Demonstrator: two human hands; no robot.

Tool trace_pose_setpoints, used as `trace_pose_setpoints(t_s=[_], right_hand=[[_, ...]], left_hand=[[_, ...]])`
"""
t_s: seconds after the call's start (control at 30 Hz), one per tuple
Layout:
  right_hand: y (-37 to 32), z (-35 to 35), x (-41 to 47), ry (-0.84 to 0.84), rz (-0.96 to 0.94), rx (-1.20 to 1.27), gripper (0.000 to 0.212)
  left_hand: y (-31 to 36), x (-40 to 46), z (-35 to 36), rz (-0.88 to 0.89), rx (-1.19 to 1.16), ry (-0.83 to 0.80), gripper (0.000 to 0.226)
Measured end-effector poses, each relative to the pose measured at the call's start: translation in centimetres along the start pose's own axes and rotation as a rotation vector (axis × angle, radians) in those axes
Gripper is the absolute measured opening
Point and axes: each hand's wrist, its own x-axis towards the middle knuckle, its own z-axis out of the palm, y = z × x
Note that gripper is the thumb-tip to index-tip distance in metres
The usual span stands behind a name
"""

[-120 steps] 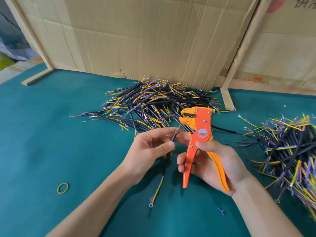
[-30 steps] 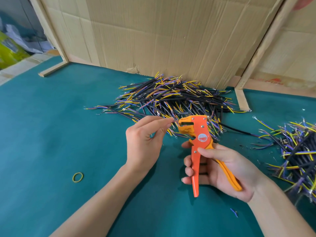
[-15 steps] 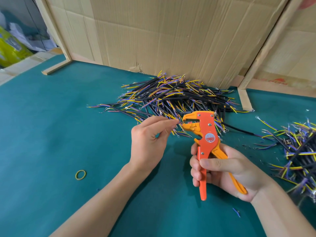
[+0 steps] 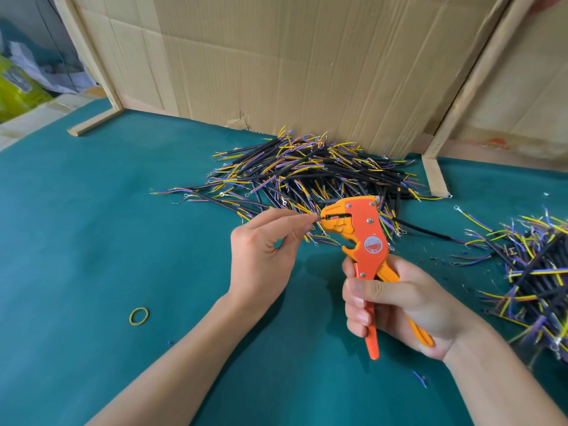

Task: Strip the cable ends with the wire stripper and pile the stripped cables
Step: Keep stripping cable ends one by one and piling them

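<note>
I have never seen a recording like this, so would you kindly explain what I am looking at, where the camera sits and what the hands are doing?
There is no machine here: a person works with two bare hands. The single picture comes from a camera worn on the person's head, looking forward and down, so the arms reach in from the bottom edge.

The right hand grips the handles of an orange wire stripper, a plier-like tool. The left hand pinches a thin wire end at the mouth of the tool.

The surface is a green table. A big pile of cables, black with yellow and purple wires, lies against a cardboard wall. A second pile lies at the right. A yellow rubber band lies on the left.
</note>
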Motion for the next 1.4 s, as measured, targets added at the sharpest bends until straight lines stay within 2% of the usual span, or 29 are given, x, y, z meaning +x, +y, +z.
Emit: trace_pose_setpoints(t_s=[0.2, 0.3, 0.4, 0.47, 0.6, 0.73, 0.87, 0.97, 1.07, 1.2, 1.4], right_hand=[[0.2, 1.0, 0.3, 0.148, -0.058, -0.047, 0.034], [0.3, 1.2, 0.3, 0.118, -0.059, -0.03, 0.038], [0.3, 0.9, 0.2, 0.009, -0.068, 0.074, 0.031], [0.3, 0.3, 0.1, -0.024, -0.087, 0.15, 0.039], [0.2, -0.7, 0.0, 0.045, -0.201, 0.204, 0.056], [-0.1, -1.1, 0.0, 0.045, -0.272, 0.202, 0.065], [0.1, -1.0, 0.3, 0.08, -0.261, 0.191, 0.05], [0.2, -1.0, 0.4, 0.083, -0.262, 0.177, 0.051], [0.1, -1.0, 0.5, 0.081, -0.264, 0.154, 0.053], [0.2, -0.9, 0.5, 0.074, -0.263, 0.137, 0.056], [0.2, -0.9, 0.4, 0.067, -0.27, 0.132, 0.049]], left_hand=[[0.4, 0.0, 0.2, -0.009, -0.02, -0.004, 0.018], [0.4, 0.1, 0.0, -0.028, -0.042, -0.002, 0.016], [0.6, 0.2, 0.0, -0.067, -0.056, -0.005, 0.018], [0.8, 0.2, 0.0, -0.106, -0.054, -0.005, 0.017], [1.2, 0.2, 0.0, -0.168, -0.084, -0.06, 0.013], [1.9, -0.6, 0.7, -0.259, -0.178, -0.188, 0.015], [1.8, -0.9, 0.8, -0.326, -0.226, -0.266, 0.021], [1.7, -0.9, 0.9, -0.358, -0.214, -0.284, 0.018], [1.8, -0.9, 1.0, -0.328, -0.13, -0.284, 0.014], [1.8, -0.7, 1.0, -0.183, 0.069, -0.302, 0.011], [1.5, -0.6, 0.9, -0.15, 0.078, -0.324, 0.009]])
